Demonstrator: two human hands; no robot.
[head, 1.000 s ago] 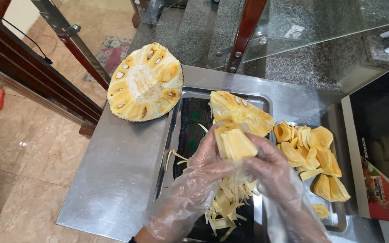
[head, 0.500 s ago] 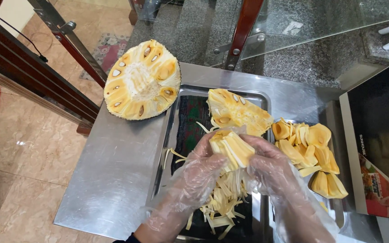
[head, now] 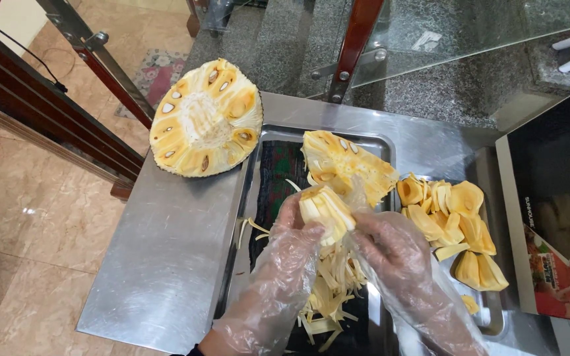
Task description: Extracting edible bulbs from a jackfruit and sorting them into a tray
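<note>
Now | left hand [head: 295, 247] and right hand [head: 390, 254], both gloved, clamped on jackfruit piece [head: 324, 209] | over tray [head: 377, 142] mid-tabletop, so strips [head: 328, 290] drop in

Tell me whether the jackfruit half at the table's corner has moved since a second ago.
No. The jackfruit half sits at the same far left corner of the steel table, just left of the tray's rim, as earlier. Only the camera shifted slightly.

Yellow jackfruit piece [head: 324, 209], clear gloves, silver steel tray [head: 364, 135]
</note>
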